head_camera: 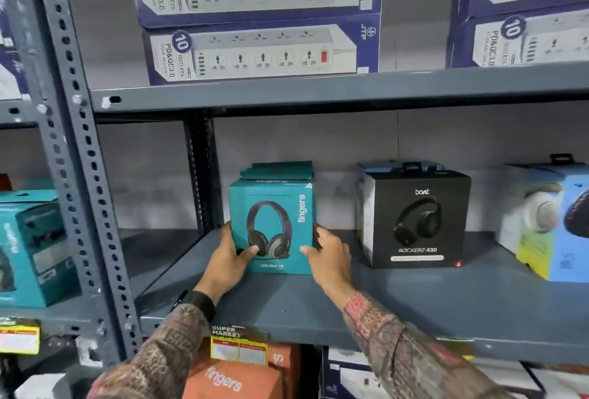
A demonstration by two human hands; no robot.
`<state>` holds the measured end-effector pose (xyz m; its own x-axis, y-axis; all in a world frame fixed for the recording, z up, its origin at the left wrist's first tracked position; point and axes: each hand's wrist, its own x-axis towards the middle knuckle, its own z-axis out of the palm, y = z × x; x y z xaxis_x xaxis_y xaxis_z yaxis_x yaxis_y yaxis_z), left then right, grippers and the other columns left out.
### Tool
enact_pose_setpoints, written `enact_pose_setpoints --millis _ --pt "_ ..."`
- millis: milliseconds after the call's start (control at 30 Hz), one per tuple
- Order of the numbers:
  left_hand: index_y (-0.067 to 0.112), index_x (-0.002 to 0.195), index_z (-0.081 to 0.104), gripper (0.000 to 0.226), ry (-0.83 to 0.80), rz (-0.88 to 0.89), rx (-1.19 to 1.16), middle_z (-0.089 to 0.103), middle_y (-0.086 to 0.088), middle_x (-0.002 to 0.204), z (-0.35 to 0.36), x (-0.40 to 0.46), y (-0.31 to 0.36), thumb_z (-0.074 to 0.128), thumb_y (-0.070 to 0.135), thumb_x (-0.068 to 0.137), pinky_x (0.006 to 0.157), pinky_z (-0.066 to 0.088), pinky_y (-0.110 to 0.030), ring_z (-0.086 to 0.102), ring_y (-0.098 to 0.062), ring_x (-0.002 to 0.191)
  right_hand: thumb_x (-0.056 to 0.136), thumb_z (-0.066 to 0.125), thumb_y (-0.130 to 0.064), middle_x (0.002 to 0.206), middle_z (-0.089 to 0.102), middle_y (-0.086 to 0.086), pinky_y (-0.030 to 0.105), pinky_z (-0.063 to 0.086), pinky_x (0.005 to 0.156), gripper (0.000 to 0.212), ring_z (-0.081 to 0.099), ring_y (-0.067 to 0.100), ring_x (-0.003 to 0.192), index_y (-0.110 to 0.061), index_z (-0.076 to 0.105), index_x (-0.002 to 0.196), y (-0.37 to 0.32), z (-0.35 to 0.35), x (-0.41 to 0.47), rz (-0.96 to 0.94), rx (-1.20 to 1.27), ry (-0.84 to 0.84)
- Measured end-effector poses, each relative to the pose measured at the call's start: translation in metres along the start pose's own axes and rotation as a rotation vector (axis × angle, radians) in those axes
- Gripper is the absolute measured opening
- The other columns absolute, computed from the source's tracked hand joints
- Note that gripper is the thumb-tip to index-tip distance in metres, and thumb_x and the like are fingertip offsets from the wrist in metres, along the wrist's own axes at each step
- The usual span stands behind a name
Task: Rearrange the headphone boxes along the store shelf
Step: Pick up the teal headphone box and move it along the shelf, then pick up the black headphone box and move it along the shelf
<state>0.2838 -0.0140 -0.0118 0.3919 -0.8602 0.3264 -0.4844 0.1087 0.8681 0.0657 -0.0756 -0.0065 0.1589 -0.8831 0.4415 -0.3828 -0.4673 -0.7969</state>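
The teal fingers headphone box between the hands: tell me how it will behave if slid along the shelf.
The teal box looks like stiff cardboard, so it probably slides as one piece. It stands tall, so a high push might tip it. Its top flap is open and may catch.

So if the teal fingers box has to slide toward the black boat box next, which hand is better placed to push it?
The left hand: it presses the teal box's far side from the black box. The right hand sits in the gap between them, blocking.
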Motion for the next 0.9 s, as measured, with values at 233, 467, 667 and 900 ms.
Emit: enact_pose_setpoints --millis 233,467,667,900 --pt "0.031 0.166 0.031 0.073 0.264 0.017 -0.003 0.056 -0.002 0.164 0.001 -0.039 0.023 0.069 0.038 0.103 0.122 0.046 -0.057 0.056 -0.028 0.149 0.097 0.076 -0.011 0.155 0.063 0.004 0.037 0.054 0.112 0.071 0.068 0.021 0.131 -0.016 0.047 0.162 0.003 -0.033 -0.011 -0.037 0.158 -0.026" --pt "0.021 0.132 0.068 0.028 0.442 0.36 -0.09 0.074 -0.002 0.128 0.085 -0.086 0.104 0.069 0.021 0.104 0.097 0.062 -0.042 0.074 -0.02 0.112 0.099 0.074 -0.016 0.135 0.073 -0.011 0.023 0.057 0.102 0.049 0.072 -0.006 0.118 -0.019 0.064 0.147 0.043 -0.163 -0.025 -0.231 0.247 0.324" --pt "0.027 0.138 0.063 0.038 0.034 0.357 -0.075 0.068 0.021 0.122 0.195 -0.064 0.154 0.074 0.022 0.102 0.095 0.057 -0.016 0.066 0.019 0.1 0.096 0.077 -0.017 0.137 0.072 -0.001 0.039 0.054 0.109 0.056 0.071 0.014 0.12 -0.018 0.06 0.149 0.1 -0.24 0.001 -0.069 0.167 0.503" --pt "0.02 0.172 0.023 0.08 -0.11 0.084 -0.158 0.053 0.001 0.164 0.25 -0.025 0.138 0.067 0.011 0.105 0.13 0.039 -0.045 0.054 -0.022 0.151 0.097 0.077 -0.019 0.163 0.053 0.007 0.011 0.056 0.076 0.077 0.056 0.031 0.142 -0.024 0.04 0.165 0.151 -0.254 0.047 0.16 0.213 0.182"
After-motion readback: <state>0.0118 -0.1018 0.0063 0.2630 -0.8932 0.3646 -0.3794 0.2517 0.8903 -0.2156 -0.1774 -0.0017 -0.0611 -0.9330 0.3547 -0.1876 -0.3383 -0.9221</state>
